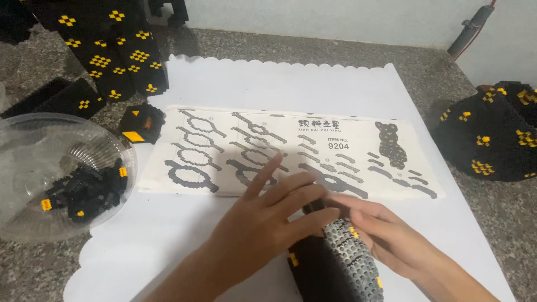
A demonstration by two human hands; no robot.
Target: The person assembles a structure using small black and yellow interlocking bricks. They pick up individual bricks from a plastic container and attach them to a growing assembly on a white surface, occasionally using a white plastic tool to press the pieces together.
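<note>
Worktop: speckled grey stone; carries everything we list.

White sheet: scalloped edge, spread across the middle.

Instruction leaflet: printed with build diagrams, lying flat on the sheet, just beyond our hands.

Large black block builds with yellow marks: one tall at far left, one domed at far right, both well apart from our hands.

Clear plastic bowl: left edge, loose black and yellow blocks inside.

Black studded block piece: at the near edge, between our hands; its long axis runs from us toward the leaflet.

Our left hand: fingers spread flat, lying over the piece's far end and left flank, pressing rather than clasping.

Our right hand: grip loosely open, fingertips touching the piece's right side. Both hands sit equally close.

Small black-and-yellow piece: beside the leaflet's left corner.
</note>
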